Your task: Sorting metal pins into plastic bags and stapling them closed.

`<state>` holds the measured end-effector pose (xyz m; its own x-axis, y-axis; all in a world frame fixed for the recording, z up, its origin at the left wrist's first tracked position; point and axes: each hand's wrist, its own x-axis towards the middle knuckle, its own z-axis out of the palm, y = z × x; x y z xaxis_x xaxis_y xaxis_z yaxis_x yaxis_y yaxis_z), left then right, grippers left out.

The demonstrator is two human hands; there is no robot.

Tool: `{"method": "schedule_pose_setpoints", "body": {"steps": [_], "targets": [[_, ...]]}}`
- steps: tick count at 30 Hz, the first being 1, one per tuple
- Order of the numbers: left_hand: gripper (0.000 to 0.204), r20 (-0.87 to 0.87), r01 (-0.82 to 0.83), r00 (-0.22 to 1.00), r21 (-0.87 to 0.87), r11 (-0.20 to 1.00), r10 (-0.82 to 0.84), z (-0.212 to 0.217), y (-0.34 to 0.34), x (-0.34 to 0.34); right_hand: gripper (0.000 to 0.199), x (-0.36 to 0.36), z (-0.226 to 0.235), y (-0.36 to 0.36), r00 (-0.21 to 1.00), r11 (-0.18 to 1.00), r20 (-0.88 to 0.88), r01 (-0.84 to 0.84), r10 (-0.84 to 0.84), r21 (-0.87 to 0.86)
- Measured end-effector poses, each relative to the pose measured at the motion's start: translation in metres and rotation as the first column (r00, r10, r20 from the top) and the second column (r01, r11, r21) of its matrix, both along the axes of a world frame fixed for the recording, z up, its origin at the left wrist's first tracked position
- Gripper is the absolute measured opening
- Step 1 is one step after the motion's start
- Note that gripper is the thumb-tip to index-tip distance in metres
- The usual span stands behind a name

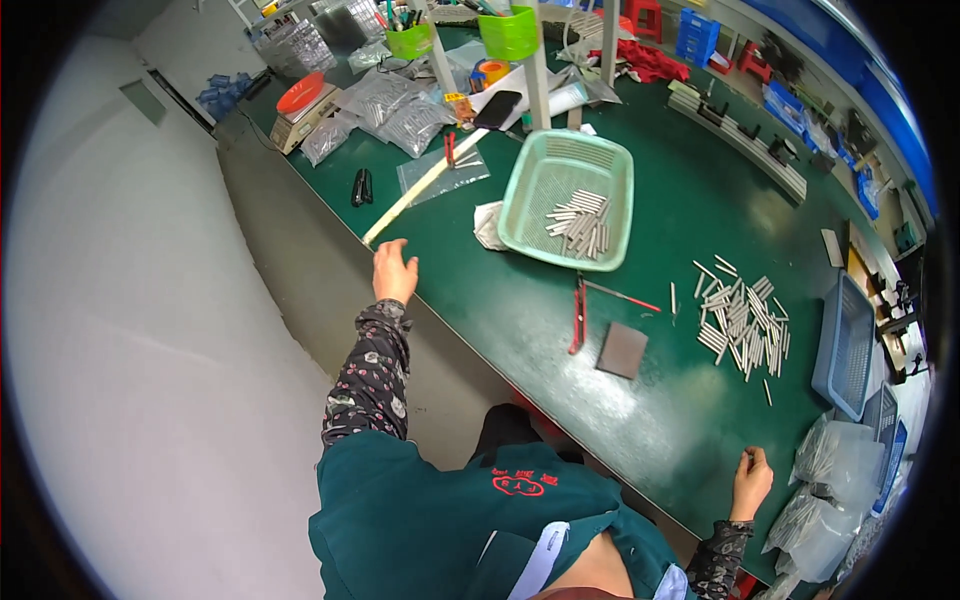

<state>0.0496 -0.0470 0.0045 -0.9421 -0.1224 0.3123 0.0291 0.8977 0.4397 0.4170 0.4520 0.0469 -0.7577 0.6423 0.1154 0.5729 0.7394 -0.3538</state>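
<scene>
The person's left hand (pixel 393 272) reaches out along the near edge of the dark green matte workbench (pixel 660 210), fingers loosely spread and holding nothing; its fingertips lie just at the near end of a long, thin pale-yellow ruler-like strip (pixel 420 192) that runs diagonally along the bench edge — whether they actually touch it cannot be told. The right hand (pixel 751 481) rests at the bench's near edge far to the right, fingers curled inward toward the palm; whether it pinches anything is too small to tell. Just beside it sit crinkled clear plastic bags (pixel 832 495), glossy and soft. Between the hands, well apart from both, lie a scattered heap of short silvery metal rods (pixel 742 318), a flat dark grey square pad (pixel 622 350) and a slim red-handled tool (pixel 578 317); farther back, a mint-green slotted plastic basket (pixel 568 198) holds more rods; a blue plastic basket (pixel 845 345) stands at the right.
</scene>
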Motion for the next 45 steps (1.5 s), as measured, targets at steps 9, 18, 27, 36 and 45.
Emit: {"method": "schedule_pose_setpoints", "body": {"steps": [9,18,27,36,45], "targets": [[0.053,-0.002,-0.167,0.986,-0.113,0.979,0.168,-0.044,-0.105,-0.169,0.016,0.047,-0.009,-0.042,0.934,0.958,0.288,0.139,-0.21,0.25],[0.072,0.379,-0.216,0.861,-0.332,0.918,0.34,-0.087,-0.166,-0.269,0.017,0.065,0.01,-0.111,0.722,0.85,0.45,0.454,-0.526,0.266],[0.039,0.521,-0.599,0.8,0.657,0.458,0.298,-0.081,-0.147,-0.261,0.018,0.041,-0.02,-0.126,0.753,0.792,0.293,0.609,-0.589,0.028],[0.044,0.087,-0.076,0.996,0.798,0.598,0.011,0.051,-0.012,-0.076,0.025,-0.019,-0.028,-0.124,0.985,0.911,0.106,0.169,-0.139,-0.377],[0.04,0.121,0.066,0.247,0.988,0.141,-0.961,0.076,0.273,0.164,0.072,-0.051,-0.003,-0.118,0.719,0.325,-0.537,-0.429,-0.441,-0.843]]}}
